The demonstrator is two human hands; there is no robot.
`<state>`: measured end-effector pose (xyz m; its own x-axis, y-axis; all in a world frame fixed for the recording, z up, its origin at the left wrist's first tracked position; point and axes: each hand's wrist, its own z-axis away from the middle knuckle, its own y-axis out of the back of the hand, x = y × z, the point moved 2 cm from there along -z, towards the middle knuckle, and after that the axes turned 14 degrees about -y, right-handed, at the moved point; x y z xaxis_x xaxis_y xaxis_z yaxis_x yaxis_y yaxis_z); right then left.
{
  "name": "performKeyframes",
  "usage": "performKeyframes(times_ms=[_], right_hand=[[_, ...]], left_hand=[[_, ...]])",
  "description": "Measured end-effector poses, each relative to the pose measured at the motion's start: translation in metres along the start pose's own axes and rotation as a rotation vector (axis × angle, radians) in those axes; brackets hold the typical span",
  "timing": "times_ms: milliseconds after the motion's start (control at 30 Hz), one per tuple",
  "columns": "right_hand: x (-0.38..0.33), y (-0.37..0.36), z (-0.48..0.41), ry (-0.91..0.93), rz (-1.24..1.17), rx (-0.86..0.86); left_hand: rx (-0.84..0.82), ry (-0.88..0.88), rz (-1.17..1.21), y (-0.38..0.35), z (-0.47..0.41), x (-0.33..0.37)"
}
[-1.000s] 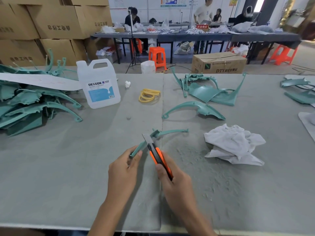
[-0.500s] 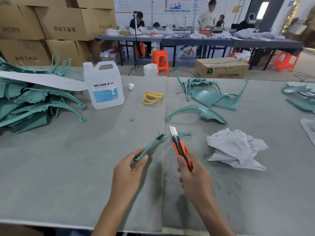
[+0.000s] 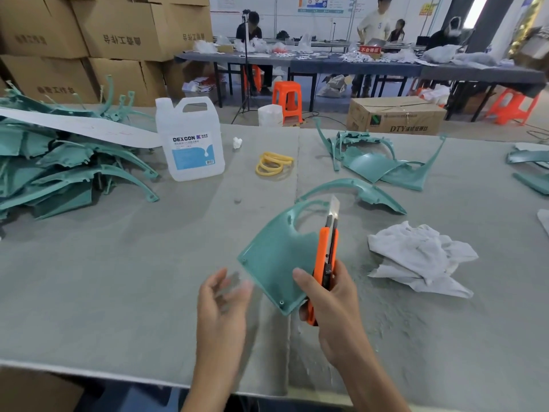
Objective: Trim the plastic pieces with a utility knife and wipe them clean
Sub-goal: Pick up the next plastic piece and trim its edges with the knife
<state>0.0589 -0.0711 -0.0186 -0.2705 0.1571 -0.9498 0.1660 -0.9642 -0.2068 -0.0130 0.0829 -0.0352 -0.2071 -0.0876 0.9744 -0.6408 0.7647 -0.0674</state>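
Grey felt bench (image 3: 104, 292): your right hand (image 3: 335, 307) grips teal piece (image 3: 276, 257) plus utility knife (image 3: 323, 254), blade out; your empty, spread left hand (image 3: 221, 307) risks a cut

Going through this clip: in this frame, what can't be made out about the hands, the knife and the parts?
All in the head view:
- Left hand: motion-blurred, so it is unclear whether it touches the plastic piece.
- Utility knife: the lower handle is hidden inside the right hand.
- Jug: the small print on its label is too small to read.
- Pile of green parts: cut off by the left edge of the picture.
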Motion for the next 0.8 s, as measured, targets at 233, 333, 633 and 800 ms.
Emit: performKeyframes(times_ms=[233,333,633,800], right_hand=[[0.010,0.001,-0.001,0.100,0.212,-0.040],[0.022,0.020,-0.003,0.194,0.505,0.105],[0.035,0.032,-0.002,0.364,0.961,0.289],[0.033,0.031,0.003,0.375,0.949,0.308]], left_hand=[[-0.139,0.350,0.626,-0.019,-0.037,-0.008],[-0.042,0.322,0.529,-0.020,-0.055,-0.014],[0.044,0.354,0.506,-0.028,-0.071,-0.017],[0.095,0.383,0.533,-0.026,-0.074,-0.013]])
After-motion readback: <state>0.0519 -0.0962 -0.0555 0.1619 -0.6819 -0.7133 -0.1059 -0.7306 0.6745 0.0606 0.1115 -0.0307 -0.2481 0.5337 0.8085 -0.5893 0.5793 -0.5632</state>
